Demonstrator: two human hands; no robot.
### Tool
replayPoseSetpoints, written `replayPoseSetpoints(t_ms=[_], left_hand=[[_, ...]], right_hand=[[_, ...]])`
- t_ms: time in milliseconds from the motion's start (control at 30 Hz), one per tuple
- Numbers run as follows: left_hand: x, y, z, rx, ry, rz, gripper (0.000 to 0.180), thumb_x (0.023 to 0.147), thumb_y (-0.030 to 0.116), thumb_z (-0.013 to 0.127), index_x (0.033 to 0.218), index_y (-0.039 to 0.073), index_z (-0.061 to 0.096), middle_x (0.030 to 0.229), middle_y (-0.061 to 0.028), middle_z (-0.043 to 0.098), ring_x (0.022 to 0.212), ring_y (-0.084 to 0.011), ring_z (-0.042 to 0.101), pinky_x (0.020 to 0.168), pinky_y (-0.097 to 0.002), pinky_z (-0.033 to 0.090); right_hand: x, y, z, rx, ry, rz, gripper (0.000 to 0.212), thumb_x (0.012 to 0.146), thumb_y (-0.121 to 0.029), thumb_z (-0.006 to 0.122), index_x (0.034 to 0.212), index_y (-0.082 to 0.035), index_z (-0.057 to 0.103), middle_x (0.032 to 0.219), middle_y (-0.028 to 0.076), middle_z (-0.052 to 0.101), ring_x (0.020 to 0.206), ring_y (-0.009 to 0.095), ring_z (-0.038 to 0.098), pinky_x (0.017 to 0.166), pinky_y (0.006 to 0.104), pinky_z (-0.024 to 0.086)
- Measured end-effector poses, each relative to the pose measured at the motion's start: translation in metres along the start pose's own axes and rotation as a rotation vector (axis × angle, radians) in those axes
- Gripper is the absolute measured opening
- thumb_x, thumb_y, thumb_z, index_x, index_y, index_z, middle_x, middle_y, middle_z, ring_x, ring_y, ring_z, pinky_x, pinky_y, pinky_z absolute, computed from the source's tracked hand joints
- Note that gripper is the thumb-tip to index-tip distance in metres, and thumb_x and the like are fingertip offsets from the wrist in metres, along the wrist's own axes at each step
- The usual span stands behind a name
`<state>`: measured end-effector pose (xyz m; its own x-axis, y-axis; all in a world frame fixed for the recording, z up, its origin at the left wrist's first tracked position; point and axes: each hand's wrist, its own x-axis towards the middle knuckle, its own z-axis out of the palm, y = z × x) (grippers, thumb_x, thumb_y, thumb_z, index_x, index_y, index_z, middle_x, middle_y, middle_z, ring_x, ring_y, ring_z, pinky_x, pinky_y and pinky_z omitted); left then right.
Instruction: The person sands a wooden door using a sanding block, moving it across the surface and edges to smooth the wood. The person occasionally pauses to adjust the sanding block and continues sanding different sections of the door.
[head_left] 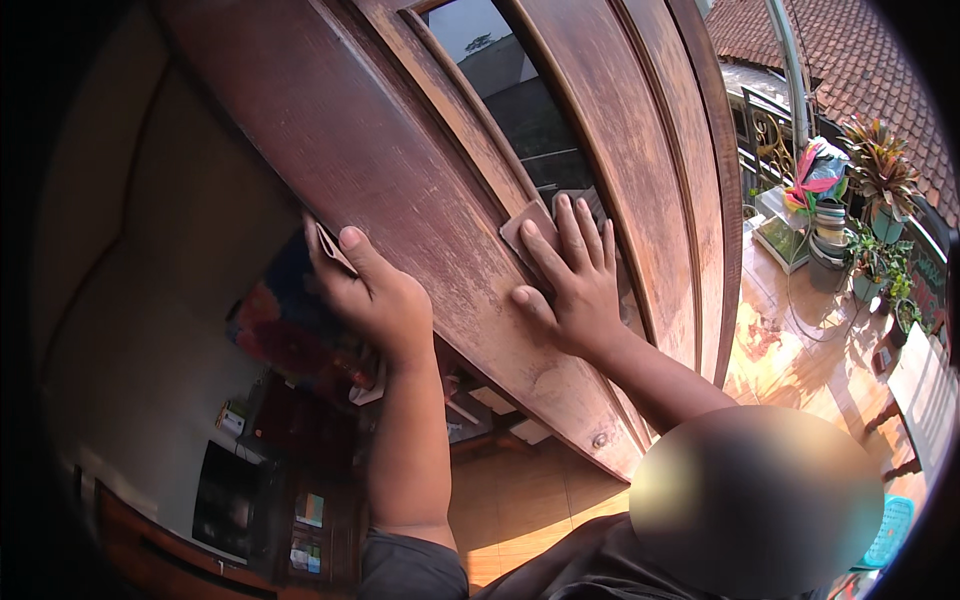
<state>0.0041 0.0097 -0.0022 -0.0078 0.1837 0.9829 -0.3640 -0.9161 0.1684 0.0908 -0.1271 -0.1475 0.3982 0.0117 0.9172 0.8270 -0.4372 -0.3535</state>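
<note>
Brown wooden panelled door [365, 140] with a narrow dark glass pane [535, 120], its finish scuffed and patchy, slants between the shaded room and a sunlit terrace. From where I stand, the right hand [577, 280] lies open on it, fingers spread over a small flat brown sheet [522, 228] at the glass's lower end. By the door's left edge, the left hand [375, 295] is closed on a folded brown sheet [333, 250]; whether it touches the wood, I can't tell. Indoors, a black flat screen [226, 500] stands left of that forearm. Outside are a spiky reddish potted plant [880, 170], orange floor tiles [785, 345] and a turquoise plastic basket [887, 533]. A blurred round patch [755, 500] hides part of the foreground.
</note>
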Motion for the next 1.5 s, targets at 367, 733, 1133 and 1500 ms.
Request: replayPoseSetpoints(t_ms=[367, 733, 1133, 1500], left_hand=[[0.001, 0.002, 0.001, -0.179, -0.015, 0.064, 0.054, 0.112, 0.031, 0.044, 0.146, -0.010, 0.045, 0.131, -0.0309, 0.060, 0.121, -0.0353, 0.065, 0.098, -0.0416, 0.054], [0.001, -0.014, 0.001, -0.177, -0.022, 0.091, 0.052, 0.110, 0.026, 0.049, 0.148, -0.009, 0.042, 0.135, -0.0315, 0.058, 0.123, -0.0397, 0.062, 0.103, -0.0442, 0.050], [-0.001, -0.014, -0.006, -0.117, -0.035, 0.134, 0.049, 0.105, 0.014, 0.055, 0.147, -0.010, 0.044, 0.136, -0.0307, 0.057, 0.124, -0.0432, 0.060, 0.107, -0.0477, 0.046], [-0.002, -0.009, -0.010, -0.156, -0.057, 0.094, 0.050, 0.104, 0.010, 0.057, 0.148, -0.008, 0.043, 0.136, -0.0314, 0.055, 0.125, -0.0444, 0.057, 0.107, -0.0479, 0.047]], right_hand=[[0.074, -0.017, 0.006, -0.116, 0.112, -0.110, 0.074, 0.101, -0.068, 0.040, 0.154, -0.016, 0.049, 0.167, 0.011, 0.029, 0.156, 0.040, 0.016, 0.124, 0.0655, 0.004], [-0.014, -0.018, -0.003, 0.113, -0.057, 0.002, 0.081, 0.104, -0.063, 0.035, 0.161, -0.006, 0.034, 0.169, 0.012, 0.029, 0.160, 0.038, 0.006, 0.124, 0.0605, -0.006], [0.000, -0.028, -0.002, -0.107, -0.027, -0.052, 0.078, 0.106, -0.062, 0.029, 0.163, -0.009, 0.028, 0.168, 0.012, 0.031, 0.159, 0.035, 0.012, 0.126, 0.0591, -0.004], [0.205, -0.051, -0.016, -0.210, 0.197, -0.291, 0.063, 0.107, -0.039, 0.046, 0.161, -0.009, 0.034, 0.168, 0.018, 0.029, 0.159, 0.039, 0.013, 0.128, 0.0575, 0.003]])
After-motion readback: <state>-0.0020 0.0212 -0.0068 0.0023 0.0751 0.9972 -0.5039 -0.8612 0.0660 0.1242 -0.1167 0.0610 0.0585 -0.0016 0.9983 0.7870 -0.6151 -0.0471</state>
